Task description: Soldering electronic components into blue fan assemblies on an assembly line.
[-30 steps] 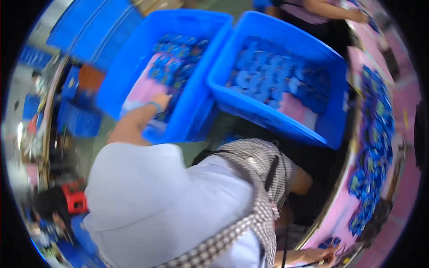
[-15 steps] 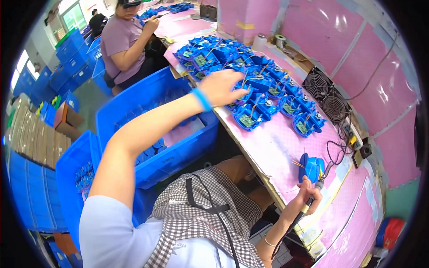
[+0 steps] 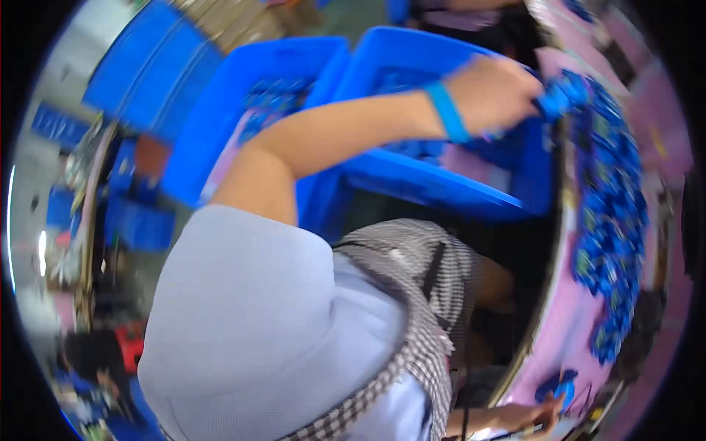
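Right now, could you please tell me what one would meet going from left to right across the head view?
Red stool, pale sleeve, left hand, blue piece it seems to hold, pile of blue parts.

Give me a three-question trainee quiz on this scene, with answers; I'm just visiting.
1. Multiple choice: which wrist wears the turquoise wristband?
A) left
B) right
C) neither

2. True or false: the left hand is deep inside the left-hand blue bin.

3. Fill the gap: the apron has a ____ pattern.

Key:
1. A
2. False; its fingertips are at a blue housing near the edge of the pink-covered workbench. Blur hides whether it is gripped.
3. checked
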Tool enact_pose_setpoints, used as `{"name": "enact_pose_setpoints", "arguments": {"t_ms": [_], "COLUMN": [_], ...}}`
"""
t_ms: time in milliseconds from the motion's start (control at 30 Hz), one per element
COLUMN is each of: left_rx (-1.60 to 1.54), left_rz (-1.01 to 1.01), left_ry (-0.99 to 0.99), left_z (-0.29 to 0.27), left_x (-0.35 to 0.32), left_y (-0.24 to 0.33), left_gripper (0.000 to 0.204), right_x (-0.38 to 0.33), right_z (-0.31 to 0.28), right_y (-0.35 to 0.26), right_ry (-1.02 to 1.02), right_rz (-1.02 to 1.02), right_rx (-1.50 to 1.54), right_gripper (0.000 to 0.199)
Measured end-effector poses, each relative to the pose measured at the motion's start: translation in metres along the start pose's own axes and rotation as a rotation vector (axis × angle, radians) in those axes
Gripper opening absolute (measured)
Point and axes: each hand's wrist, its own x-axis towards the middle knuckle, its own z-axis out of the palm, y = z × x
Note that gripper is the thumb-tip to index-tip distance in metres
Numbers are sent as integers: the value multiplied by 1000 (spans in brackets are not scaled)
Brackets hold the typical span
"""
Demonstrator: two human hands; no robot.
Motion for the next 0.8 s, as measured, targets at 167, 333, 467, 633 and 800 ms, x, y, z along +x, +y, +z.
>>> {"name": "enact_pose_setpoints", "arguments": {"t_ms": [167, 333, 467, 633, 800], "left_rx": [669, 804, 754, 754, 488], "left_rz": [-663, -993, -1078, -1124, -754], "left_ry": [-327, -994, -1070, -889, -169], "left_z": [-181, -244, -212, -185, -135], "left_x": [-293, -531, -579, -519, -245], "left_y": [-154, -121, -106, -166, -193], "left_gripper": [23, 16, 19, 28, 32], "right_x": [16, 19, 24, 13, 10], "right_z": [-2, 1, -1, -3, 12], "right_y": [8, 9, 5, -1, -107], "right_ry": [-226, -297, -310, -195, 338], "right_rz": [-194, -278, -310, -185, 78], "right_rx": [-3, -118, -240, -460, 253], "right_gripper": [30, 30, 30, 30, 6]}}
